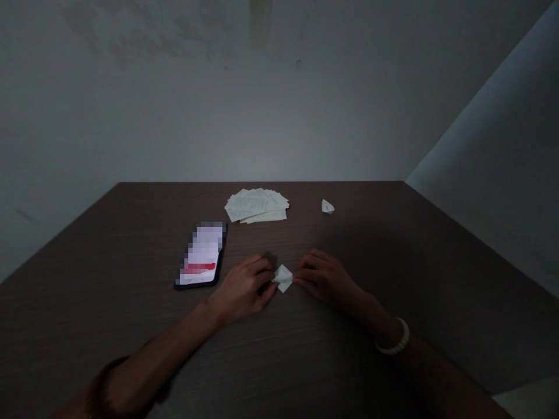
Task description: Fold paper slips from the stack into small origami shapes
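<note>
A small folded piece of white paper [283, 278] is held between my two hands, low over the dark wooden table [262, 361]. My left hand [248, 283] pinches its left corner, with the thumb below and the fingers curled above. On the opposite side, my right hand [324, 277] grips the right corner with its fingertips. The paper looks roughly diamond-shaped, with creases across its middle. Its two side corners are partly hidden by my fingers.
A phone [201, 256] with a lit, blurred screen lies left of my hands. Behind it, a spread pile of printed paper sheets [257, 205] rests near the table's back. Another small folded paper [327, 207] sits at the back right. A pale wall [262, 116] borders the table.
</note>
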Demonstrator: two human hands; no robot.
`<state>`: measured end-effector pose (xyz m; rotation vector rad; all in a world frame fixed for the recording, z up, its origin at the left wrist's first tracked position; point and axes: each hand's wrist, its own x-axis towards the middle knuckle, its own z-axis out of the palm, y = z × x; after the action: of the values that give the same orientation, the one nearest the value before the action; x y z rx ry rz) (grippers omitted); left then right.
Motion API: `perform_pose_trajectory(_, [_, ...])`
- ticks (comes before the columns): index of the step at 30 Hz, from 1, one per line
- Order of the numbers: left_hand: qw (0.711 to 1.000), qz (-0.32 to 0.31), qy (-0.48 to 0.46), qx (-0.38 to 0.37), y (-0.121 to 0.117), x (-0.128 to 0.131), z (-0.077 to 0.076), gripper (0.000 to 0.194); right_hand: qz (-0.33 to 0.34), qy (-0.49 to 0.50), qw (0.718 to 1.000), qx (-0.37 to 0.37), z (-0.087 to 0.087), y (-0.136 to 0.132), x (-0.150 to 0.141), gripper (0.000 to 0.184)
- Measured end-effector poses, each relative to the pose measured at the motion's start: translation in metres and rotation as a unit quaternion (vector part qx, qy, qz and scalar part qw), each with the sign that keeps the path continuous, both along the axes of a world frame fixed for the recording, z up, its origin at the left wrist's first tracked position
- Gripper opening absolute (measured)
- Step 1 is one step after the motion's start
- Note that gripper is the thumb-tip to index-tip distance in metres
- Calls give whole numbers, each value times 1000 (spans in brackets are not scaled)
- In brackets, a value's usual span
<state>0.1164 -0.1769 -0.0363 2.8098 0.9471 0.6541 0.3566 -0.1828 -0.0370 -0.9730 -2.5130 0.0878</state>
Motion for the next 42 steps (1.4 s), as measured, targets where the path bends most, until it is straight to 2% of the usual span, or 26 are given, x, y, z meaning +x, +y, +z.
perform_pose_trajectory(6, [1000,1,-13,-1,2,-3,-5,22,-4,1,1000,9,-1,0,-1,13])
perform_pose_trajectory(11, [999,-2,-35,-20,4,-3,-5,24,-18,10,1000,-20,2,-1,-3,10])
perform_pose_trajectory(24, [993,7,-68,-95,5,-1,5,21,-42,48,995,-71,4,-4,-7,4])
perform_pose_trajectory(30, [990,47,-68,-119,7,3,3,21,-73,63,992,-78,4,-5,-11,5])
perform_pose_trajectory(39, [989,116,-54,-71,2,12,1,21,-144,86,984,-66,3,-6,-18,9])
perform_pose_trajectory(42, [991,110,-45,-57,2,12,1,18,-146,87,983,-68,4,-7,-19,6])
